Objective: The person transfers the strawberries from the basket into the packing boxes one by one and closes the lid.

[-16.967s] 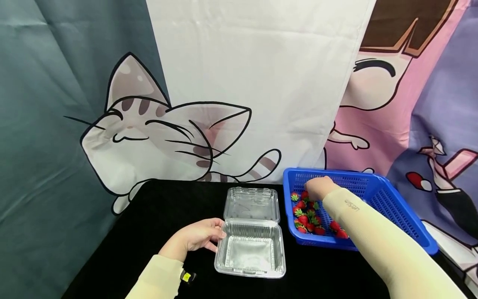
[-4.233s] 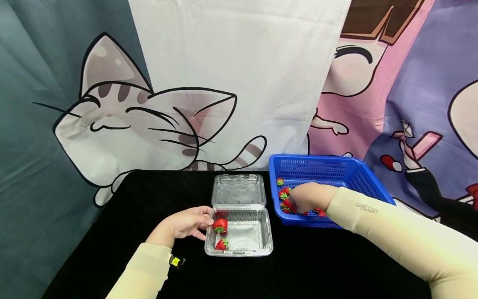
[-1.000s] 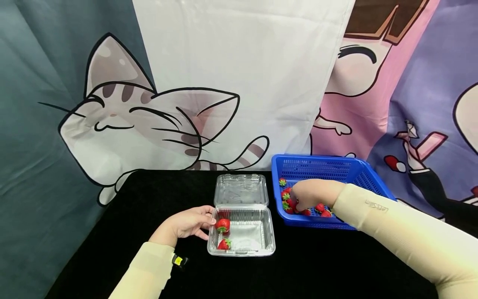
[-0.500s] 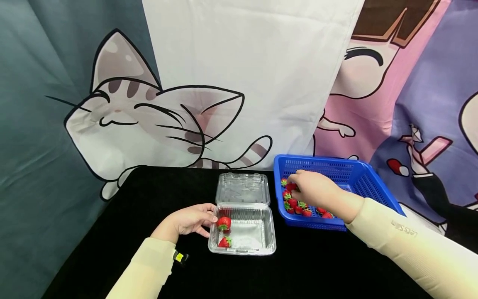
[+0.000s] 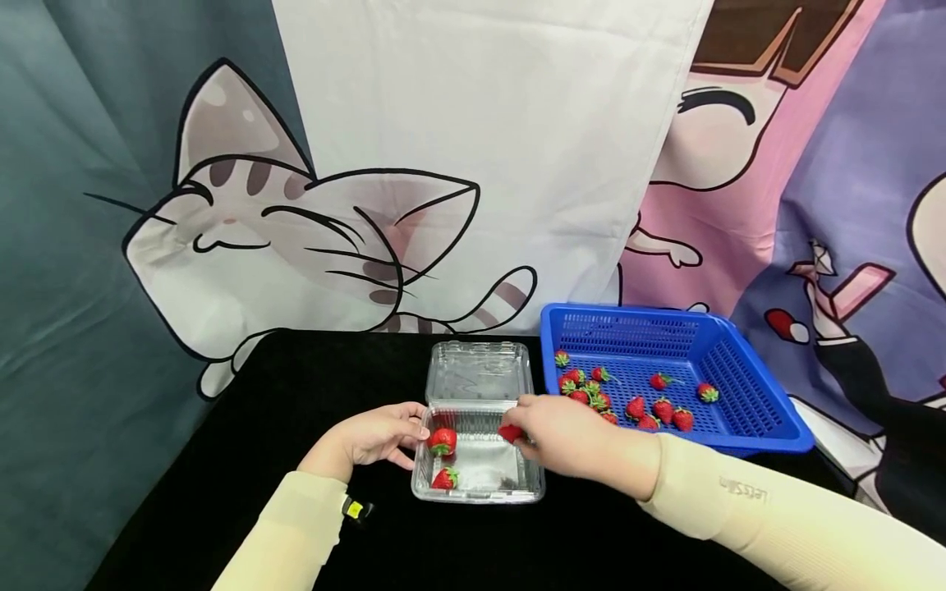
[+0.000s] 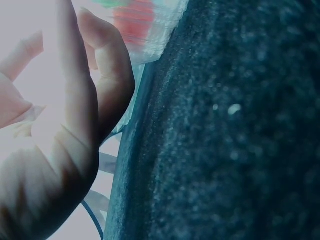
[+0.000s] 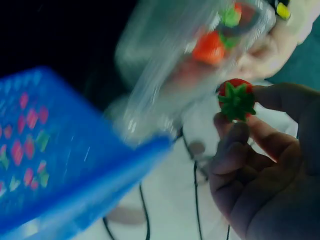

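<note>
A strawberry point(image 5: 509, 432) is pinched in my right hand point(image 5: 572, 435) above the right part of an open clear plastic clamshell box point(image 5: 479, 497). In the right wrist view the green cap of this strawberry point(image 7: 237, 102) faces the camera, between thumb and fingers. My left hand point(image 5: 373, 439) pinches the left rim of the box, thumb over the edge and fingers outside. Inside, along the left wall, lie two strawberries, one at the back point(image 5: 443, 442) and one at the front point(image 5: 445, 478). The left wrist view shows the left hand point(image 6: 65, 115) beside the box wall.
A blue perforated basket point(image 5: 695, 324) stands right of the box, with several strawberries point(image 5: 663, 410) mostly at its left and front. The box lid point(image 5: 480, 373) lies folded back. Black cloth point(image 5: 347, 369) covers the table, and a printed curtain point(image 5: 458, 82) hangs behind.
The right hand has lifted a strawberry out of the basket and moved left over the box. The left hand stays on the rim. Since the oldest frame, two strawberries have come into the box.
</note>
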The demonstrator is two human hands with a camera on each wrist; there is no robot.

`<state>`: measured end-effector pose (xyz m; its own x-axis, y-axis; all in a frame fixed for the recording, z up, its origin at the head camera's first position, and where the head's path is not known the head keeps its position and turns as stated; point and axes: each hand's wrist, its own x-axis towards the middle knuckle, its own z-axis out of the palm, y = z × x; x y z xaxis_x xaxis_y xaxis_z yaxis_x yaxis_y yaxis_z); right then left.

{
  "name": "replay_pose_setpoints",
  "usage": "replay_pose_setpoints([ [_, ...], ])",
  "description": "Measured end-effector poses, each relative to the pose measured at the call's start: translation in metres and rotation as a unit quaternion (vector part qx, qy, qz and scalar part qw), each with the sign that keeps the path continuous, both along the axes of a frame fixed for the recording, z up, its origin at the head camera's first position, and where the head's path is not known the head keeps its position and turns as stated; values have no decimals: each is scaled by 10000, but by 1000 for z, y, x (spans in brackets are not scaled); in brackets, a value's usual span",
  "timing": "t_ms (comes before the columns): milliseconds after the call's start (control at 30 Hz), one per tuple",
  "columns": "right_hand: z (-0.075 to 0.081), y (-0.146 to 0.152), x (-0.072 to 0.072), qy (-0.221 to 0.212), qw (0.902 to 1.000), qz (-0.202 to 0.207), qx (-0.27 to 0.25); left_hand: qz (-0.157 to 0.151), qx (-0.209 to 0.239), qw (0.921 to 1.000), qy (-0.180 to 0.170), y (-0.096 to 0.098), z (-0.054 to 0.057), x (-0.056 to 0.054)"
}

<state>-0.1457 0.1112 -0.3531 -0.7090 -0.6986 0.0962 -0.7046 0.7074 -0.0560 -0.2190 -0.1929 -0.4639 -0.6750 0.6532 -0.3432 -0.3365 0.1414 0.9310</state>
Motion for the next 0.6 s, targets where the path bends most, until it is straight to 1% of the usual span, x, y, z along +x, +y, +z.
replay_pose_setpoints([
  [100,-8,-12,4,-183,9993,173,262,12,-1,10000,9,-1,-1,-1],
  [200,-15,-23,5,-405,9979,235,457,28,1,10000,12,-1,-2,-1],
  [300,-24,-33,1,-757,9949,301,588,34,12,10000,12,-1,-2,-1],
  [433,-36,-41,-6,-1259,9886,384,726,35,34,10000,40,-1,-2,-1],
  [600,-43,-49,-10,-1738,9813,362,742,62,5,10000,37,0,-2,-1],
])
